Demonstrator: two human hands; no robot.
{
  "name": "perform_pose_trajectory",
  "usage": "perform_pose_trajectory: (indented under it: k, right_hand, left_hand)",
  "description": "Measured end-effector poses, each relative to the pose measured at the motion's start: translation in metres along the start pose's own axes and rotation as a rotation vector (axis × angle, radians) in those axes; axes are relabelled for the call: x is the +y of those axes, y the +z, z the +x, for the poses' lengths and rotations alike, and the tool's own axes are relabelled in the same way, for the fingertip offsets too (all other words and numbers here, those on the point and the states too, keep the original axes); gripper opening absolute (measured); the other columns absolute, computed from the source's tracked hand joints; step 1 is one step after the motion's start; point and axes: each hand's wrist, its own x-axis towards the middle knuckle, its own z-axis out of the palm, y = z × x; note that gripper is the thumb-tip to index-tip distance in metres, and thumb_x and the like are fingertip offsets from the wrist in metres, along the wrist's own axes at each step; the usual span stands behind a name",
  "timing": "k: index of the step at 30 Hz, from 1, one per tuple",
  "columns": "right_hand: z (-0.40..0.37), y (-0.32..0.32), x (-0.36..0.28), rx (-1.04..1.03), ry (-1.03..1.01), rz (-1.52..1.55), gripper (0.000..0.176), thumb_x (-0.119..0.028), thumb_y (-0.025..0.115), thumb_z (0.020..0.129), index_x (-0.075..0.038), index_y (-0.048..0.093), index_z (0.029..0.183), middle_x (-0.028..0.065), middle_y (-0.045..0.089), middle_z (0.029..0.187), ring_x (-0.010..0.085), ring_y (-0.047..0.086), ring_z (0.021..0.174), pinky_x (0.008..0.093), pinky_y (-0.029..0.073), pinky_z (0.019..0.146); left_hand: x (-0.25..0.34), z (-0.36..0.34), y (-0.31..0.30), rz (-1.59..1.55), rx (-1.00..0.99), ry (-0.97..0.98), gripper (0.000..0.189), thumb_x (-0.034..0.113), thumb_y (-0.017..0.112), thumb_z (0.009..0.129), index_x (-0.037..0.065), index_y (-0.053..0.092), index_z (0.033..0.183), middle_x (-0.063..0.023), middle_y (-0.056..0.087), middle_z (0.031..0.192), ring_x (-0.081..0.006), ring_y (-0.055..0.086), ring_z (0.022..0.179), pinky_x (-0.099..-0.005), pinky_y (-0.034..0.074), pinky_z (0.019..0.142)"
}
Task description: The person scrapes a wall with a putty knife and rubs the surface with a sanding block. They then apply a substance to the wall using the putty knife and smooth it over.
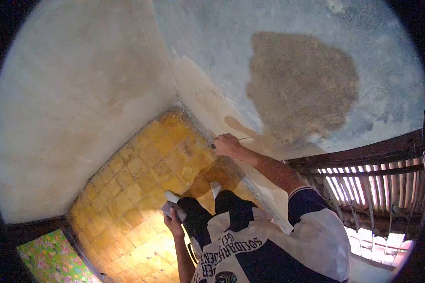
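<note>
My right hand (227,144) reaches out to the lower part of the right-hand wall, its fingers closed round a scraper (245,138). The tool's thin blade shows edge-on right at the wall, and a dark handle end sticks out on the other side of the fist. Lower down, my left hand (173,219) is closed on a grey, flat, rectangular piece (173,210), held near my left knee. The wall (212,70) near the corner has pale, bare-looking plaster beside bluish paint.
A large brown patch (302,85) marks the wall. Yellow square tiles (132,188) cover the floor up to the corner. On the right is a slatted window (373,184). A green floral cloth (54,257) lies at the lower left, behind a dark frame.
</note>
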Motion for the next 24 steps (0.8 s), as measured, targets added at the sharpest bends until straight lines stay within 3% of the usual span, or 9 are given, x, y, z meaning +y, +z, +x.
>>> perform_pose_trajectory:
  k: [3, 6, 8, 10, 12, 16, 21, 22, 24]
  right_hand:
    - [0.006, 0.006, 0.001, 0.13, 0.071, 0.062, 0.026, -0.024, 0.068, 0.077, 0.0, 0.069, 0.087, 0.0207, 0.067, 0.084, 0.036, 0.068, 0.088, 0.0476, 0.056, 0.076]
    - [0.001, -0.002, 0.023, 0.044, 0.1, 0.041, 0.024, -0.024, 0.068, 0.077, -0.002, 0.069, 0.087, 0.0201, 0.068, 0.085, 0.0358, 0.069, 0.088, 0.0483, 0.056, 0.077]
    - [0.025, 0.066, 0.04, 0.099, -0.09, 0.228, 0.025, -0.024, 0.069, 0.077, -0.002, 0.069, 0.089, 0.0188, 0.068, 0.084, 0.0357, 0.068, 0.087, 0.0488, 0.056, 0.077]
    - [0.029, 0.055, 0.043, 0.102, -0.094, 0.222, 0.025, -0.024, 0.07, 0.077, -0.003, 0.069, 0.09, 0.0176, 0.067, 0.082, 0.0353, 0.068, 0.086, 0.0492, 0.055, 0.076]
    - [-0.008, -0.024, -0.004, 0.027, 0.088, 0.075, 0.024, -0.025, 0.071, 0.077, -0.004, 0.069, 0.089, 0.0164, 0.066, 0.079, 0.0346, 0.067, 0.084, 0.0494, 0.054, 0.074]
    - [0.005, 0.003, 0.01, 0.023, -0.049, 0.03, 0.026, -0.02, 0.07, 0.073, -0.002, 0.068, 0.091, 0.0176, 0.062, 0.072, 0.0369, 0.067, 0.078, 0.0512, 0.053, 0.072]
    - [0.002, 0.014, 0.023, 0.115, 0.113, 0.115, 0.026, -0.019, 0.069, 0.072, 0.002, 0.068, 0.088, 0.0203, 0.066, 0.077, 0.037, 0.068, 0.078, 0.0499, 0.055, 0.073]
    - [-0.003, 0.0, 0.041, 0.113, 0.179, 0.135, 0.026, -0.019, 0.069, 0.072, 0.003, 0.069, 0.086, 0.0209, 0.067, 0.079, 0.0369, 0.069, 0.078, 0.0494, 0.055, 0.073]
    - [-0.007, -0.004, 0.033, 0.086, 0.146, 0.058, 0.025, -0.018, 0.068, 0.071, 0.003, 0.069, 0.085, 0.0225, 0.068, 0.081, 0.0371, 0.069, 0.08, 0.0489, 0.056, 0.073]
  left_hand:
    - [-0.003, 0.007, 0.002, -0.033, -0.035, -0.042, 0.026, 0.026, 0.059, 0.099, 0.004, 0.06, 0.111, 0.0011, 0.062, 0.09, -0.0068, 0.054, 0.07, -0.023, 0.044, 0.057]
    - [0.003, 0.002, 0.005, 0.003, 0.007, 0.021, 0.025, 0.027, 0.059, 0.099, 0.005, 0.06, 0.11, 0.0012, 0.061, 0.088, -0.0064, 0.053, 0.068, -0.0223, 0.042, 0.056]
    - [0.01, -0.003, 0.002, 0.023, 0.003, 0.004, 0.023, 0.027, 0.058, 0.099, 0.005, 0.06, 0.107, 0.0014, 0.061, 0.087, -0.0065, 0.052, 0.067, -0.0223, 0.041, 0.055]
    - [0.015, -0.001, 0.009, 0.024, 0.015, 0.026, 0.024, 0.027, 0.057, 0.099, 0.005, 0.06, 0.108, 0.0011, 0.061, 0.087, -0.0071, 0.052, 0.069, -0.0233, 0.042, 0.056]
    - [0.016, -0.009, 0.005, 0.029, 0.02, 0.007, 0.024, 0.027, 0.057, 0.099, 0.004, 0.059, 0.109, 0.0005, 0.061, 0.089, -0.008, 0.053, 0.071, -0.0243, 0.044, 0.058]
    - [0.002, -0.003, -0.008, 0.033, 0.012, -0.006, 0.026, 0.027, 0.057, 0.099, 0.004, 0.058, 0.111, -0.0012, 0.06, 0.092, -0.0097, 0.055, 0.075, -0.0253, 0.046, 0.062]
    - [-0.005, -0.002, -0.01, -0.004, 0.013, -0.014, 0.031, 0.029, 0.06, 0.097, 0.002, 0.059, 0.113, -0.0027, 0.062, 0.097, -0.0108, 0.056, 0.079, -0.0263, 0.048, 0.065]
    - [-0.002, 0.0, -0.007, 0.054, -0.002, 0.069, 0.03, 0.03, 0.061, 0.097, 0.003, 0.06, 0.112, -0.0022, 0.062, 0.092, -0.01, 0.056, 0.074, -0.0262, 0.048, 0.061]
    - [0.017, -0.009, 0.006, 0.06, -0.013, 0.045, 0.027, 0.03, 0.059, 0.097, 0.005, 0.061, 0.109, -0.0006, 0.062, 0.086, -0.0081, 0.054, 0.064, -0.0239, 0.044, 0.053]
